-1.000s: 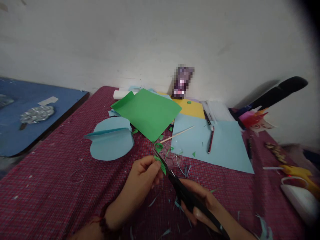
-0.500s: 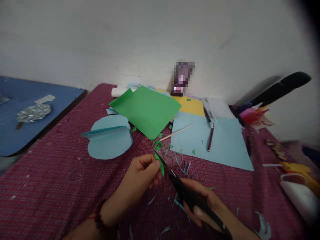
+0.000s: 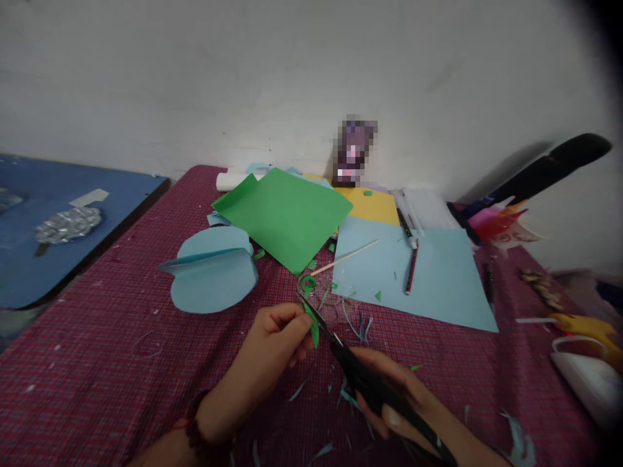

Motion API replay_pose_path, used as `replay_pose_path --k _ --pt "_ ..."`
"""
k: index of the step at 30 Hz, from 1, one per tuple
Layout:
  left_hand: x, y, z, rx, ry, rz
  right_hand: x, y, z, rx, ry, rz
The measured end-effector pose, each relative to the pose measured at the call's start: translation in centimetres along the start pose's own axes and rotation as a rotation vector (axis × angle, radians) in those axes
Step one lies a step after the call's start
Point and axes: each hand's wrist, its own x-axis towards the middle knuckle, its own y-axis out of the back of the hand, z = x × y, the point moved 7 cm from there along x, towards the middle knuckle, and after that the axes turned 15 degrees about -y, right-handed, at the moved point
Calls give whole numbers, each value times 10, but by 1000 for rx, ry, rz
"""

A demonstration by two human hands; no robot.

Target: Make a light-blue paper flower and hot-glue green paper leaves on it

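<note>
My left hand (image 3: 282, 334) pinches a small green paper piece (image 3: 314, 329) between thumb and fingers. My right hand (image 3: 394, 389) is closed round the black handles of a pair of scissors (image 3: 360, 373). The narrow scissor blades lie along the green piece, right beside my left thumb. Just beyond the tips sits a green paper curl (image 3: 307, 283) among small green scraps. A large green paper sheet (image 3: 292, 211) lies further back, and a folded light blue paper round (image 3: 214, 275) rests to the left.
A blue sheet (image 3: 448, 279) carries two pens, one of them a red-and-black pen (image 3: 411, 267). A thin wooden stick (image 3: 345, 257) overlaps its edge. At right lies a yellow glue gun (image 3: 586, 331). A phone-like object (image 3: 354, 152), blurred, leans on the wall. Paper slivers litter the checked cloth (image 3: 121, 311).
The hands stay nearly in place. The scissor blades look slightly more apart at the green piece than before. The whole view has shifted a little.
</note>
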Motion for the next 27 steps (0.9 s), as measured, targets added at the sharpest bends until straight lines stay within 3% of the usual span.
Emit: replay_pose_path --k 8,18,27 --pt "1 0 4 73 -16 15 -2 0 3 26 -69 13" --pt "-2 -1 -1 30 -5 2 1 -9 -6 27 52 -38" --pt "-2 -3 0 21 32 -5 -1 -7 -3 16 18 -1"
